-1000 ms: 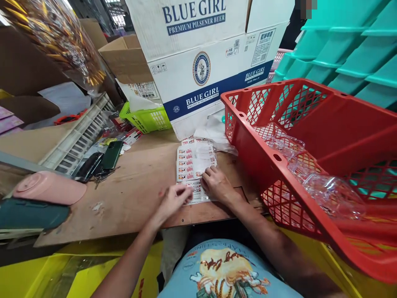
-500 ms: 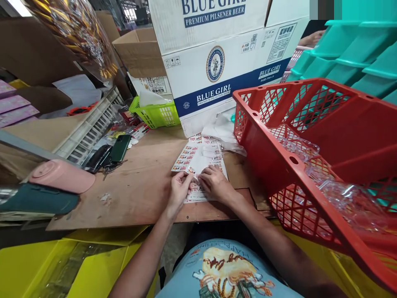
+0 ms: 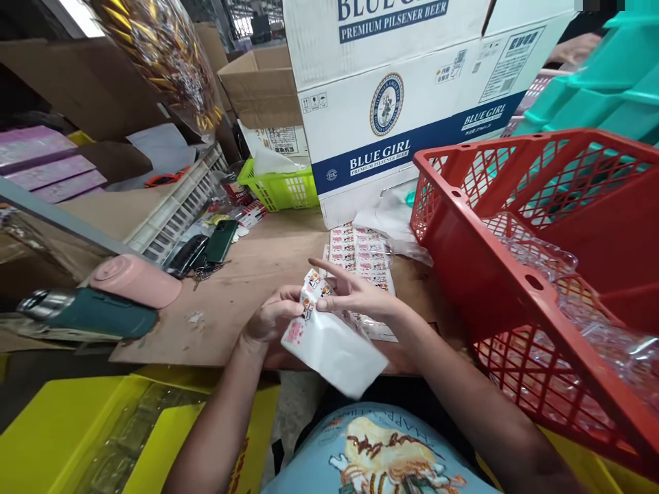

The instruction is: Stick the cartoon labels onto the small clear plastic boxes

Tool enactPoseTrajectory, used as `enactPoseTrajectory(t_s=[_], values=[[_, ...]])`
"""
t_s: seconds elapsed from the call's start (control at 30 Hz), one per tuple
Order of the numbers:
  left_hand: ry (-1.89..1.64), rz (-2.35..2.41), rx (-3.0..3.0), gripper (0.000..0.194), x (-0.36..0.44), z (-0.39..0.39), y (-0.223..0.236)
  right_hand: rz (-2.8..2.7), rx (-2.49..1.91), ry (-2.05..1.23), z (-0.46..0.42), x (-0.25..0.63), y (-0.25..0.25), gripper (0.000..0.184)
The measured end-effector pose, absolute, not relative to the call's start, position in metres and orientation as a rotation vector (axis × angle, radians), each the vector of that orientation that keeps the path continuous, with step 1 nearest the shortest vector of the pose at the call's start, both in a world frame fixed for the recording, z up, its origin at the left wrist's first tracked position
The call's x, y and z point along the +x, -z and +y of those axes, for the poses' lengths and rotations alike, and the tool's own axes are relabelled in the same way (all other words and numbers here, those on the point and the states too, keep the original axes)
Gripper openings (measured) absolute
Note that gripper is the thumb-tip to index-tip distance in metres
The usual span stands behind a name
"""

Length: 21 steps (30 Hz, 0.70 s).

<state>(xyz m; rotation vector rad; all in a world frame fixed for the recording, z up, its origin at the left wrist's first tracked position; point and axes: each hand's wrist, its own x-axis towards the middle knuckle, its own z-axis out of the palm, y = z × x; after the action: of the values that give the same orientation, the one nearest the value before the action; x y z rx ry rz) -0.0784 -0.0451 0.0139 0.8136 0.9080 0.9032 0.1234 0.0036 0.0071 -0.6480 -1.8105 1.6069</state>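
Head view: printed sheet (image 3: 342, 353) in pinch grip of left hand (image 3: 272, 313) and right hand (image 3: 359, 296), its forefinger (image 3: 330, 267) outstretched.

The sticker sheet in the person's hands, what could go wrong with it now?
1. The sticker sheet is bent where the left hand and right hand meet it, so it might crease or tear.
2. Its blank end hangs loose, past the front edge of the wooden table in this view, so it could fall if the grip slips.
3. Other printed sheets lie just beyond the right hand, which might bump them.
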Motion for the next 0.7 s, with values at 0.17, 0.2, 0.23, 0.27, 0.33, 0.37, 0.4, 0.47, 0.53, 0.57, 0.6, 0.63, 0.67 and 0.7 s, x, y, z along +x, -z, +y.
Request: enactPoseTrajectory(t_s=[0.17, 0.2, 0.23, 0.27, 0.33, 0.37, 0.4, 0.47, 0.53, 0.57, 0.6, 0.63, 0.67, 0.7], values=[[-1.138, 0.859, 0.762, 0.033, -0.06, -0.039, -0.002, -1.461, -0.956, -1.199, 0.004, 0.149, 0.009, 0.06], [-1.165, 0.873, 0.763, 0.032, -0.055, -0.039, 0.002, -1.458, -1.022, -1.068, 0.002, 0.157, 0.012, 0.059], [-1.194, 0.897, 0.757, 0.031, -0.049, -0.04, 0.007, -1.478, -1.078, -0.953, 0.0, 0.165, 0.014, 0.059], [-1.226, 0.921, 0.737, 0.029, -0.043, -0.04, 0.01, -1.515, -1.131, -0.853, -0.004, 0.172, 0.015, 0.061], [-1.286, 0.952, 0.68, 0.024, -0.031, -0.042, 0.016, -1.612, -1.238, -0.633, -0.012, 0.183, 0.014, 0.065], [-1.302, 0.963, 0.664, 0.023, -0.026, -0.043, 0.017, -1.665, -1.282, -0.498, -0.017, 0.186, 0.012, 0.066], [-1.303, 0.973, 0.664, 0.023, -0.022, -0.043, 0.017, -1.732, -1.3, -0.364, -0.022, 0.187, 0.009, 0.064], [-1.267, 0.987, 0.719, 0.023, -0.015, -0.044, 0.015, -1.909, -1.246, -0.174, -0.027, 0.183, 0.003, 0.055], [-1.193, 0.979, 0.812, 0.024, -0.011, -0.045, 0.011, -2.074, -1.128, -0.177, -0.027, 0.175, -0.001, 0.046], [-1.154, 0.966, 0.85, 0.024, -0.01, -0.045, 0.009, -2.102, -1.079, -0.245, -0.024, 0.171, -0.002, 0.043], [-1.126, 0.955, 0.87, 0.023, -0.01, -0.045, 0.007, -2.084, -1.047, -0.332, -0.021, 0.167, -0.001, 0.041], [-1.119, 0.952, 0.866, 0.023, -0.01, -0.044, 0.006, -2.033, -1.028, -0.421, -0.017, 0.164, 0.0, 0.039], [-1.133, 0.959, 0.838, 0.023, -0.01, -0.043, 0.005, -1.97, -1.016, -0.489, -0.013, 0.162, 0.001, 0.037], [-1.162, 0.972, 0.794, 0.023, -0.01, -0.043, 0.005, -1.912, -1.01, -0.512, -0.01, 0.161, 0.002, 0.034]])
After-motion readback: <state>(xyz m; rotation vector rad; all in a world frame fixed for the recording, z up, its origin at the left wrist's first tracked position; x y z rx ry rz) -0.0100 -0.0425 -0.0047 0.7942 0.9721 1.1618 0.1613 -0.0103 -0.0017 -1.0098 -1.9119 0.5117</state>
